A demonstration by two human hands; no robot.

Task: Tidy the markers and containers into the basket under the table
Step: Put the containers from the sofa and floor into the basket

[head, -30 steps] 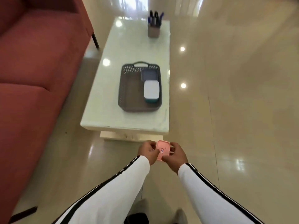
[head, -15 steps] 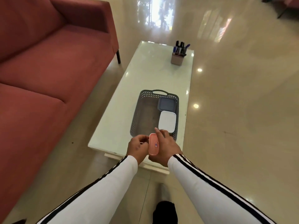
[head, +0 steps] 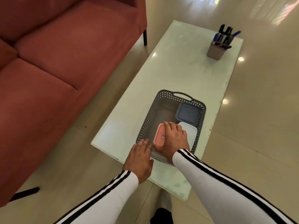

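Right hand (head: 175, 139) grips a pink container (head: 159, 135) from its right side, thumb hooked over the far end, holding it tilted on edge inside the near end of a grey lattice basket (head: 146, 122). Left hand (head: 140, 160) is flat with its fingers straight and holds nothing; its fingertips lie at the basket's near left corner, though whether they touch the rim cannot be told. Both arms wear white sleeves (head: 218, 188) with black stripes. Just right of the pink container lies a white container (head: 191, 134), and beyond that a blue-grey container (head: 187, 114), both along the basket's right wall. The basket sits on the near end of a pale glossy table (head: 178, 70). At the far right corner stands a beige holder (head: 214, 52) full of markers (head: 225, 33). A red sofa (head: 56, 62) flanks the table's left side on a shiny tiled floor (head: 258, 126).
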